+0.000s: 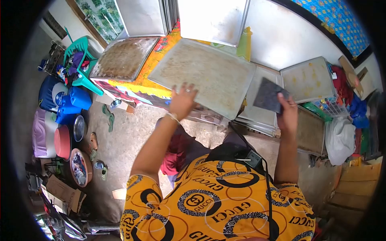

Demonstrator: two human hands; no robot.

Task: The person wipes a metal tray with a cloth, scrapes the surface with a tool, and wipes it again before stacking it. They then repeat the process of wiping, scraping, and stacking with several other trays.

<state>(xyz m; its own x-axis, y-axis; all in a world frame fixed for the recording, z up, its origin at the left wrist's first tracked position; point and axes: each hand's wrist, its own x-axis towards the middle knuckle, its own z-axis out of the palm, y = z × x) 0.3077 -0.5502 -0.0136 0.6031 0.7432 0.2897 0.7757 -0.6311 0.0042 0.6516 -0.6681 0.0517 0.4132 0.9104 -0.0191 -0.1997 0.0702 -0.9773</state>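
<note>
A large worn metal tray (209,72) lies on a table with a yellow and red patterned cloth (161,82). My left hand (183,99) is at the tray's near left edge, fingers spread, a ring on one finger and nothing held. On the right, my right hand (287,108) grips a dark grey flat square sheet (268,95) by its right edge, above a pale tray (257,114) on a stack. A browner tray (124,59) rests at the table's left end.
Upright trays (213,20) stand behind the table. At the right are a stained tray (309,80), a basket and a white bag (339,138). A green chair (80,60), blue containers (74,104), basins and slippers (108,118) are on the left.
</note>
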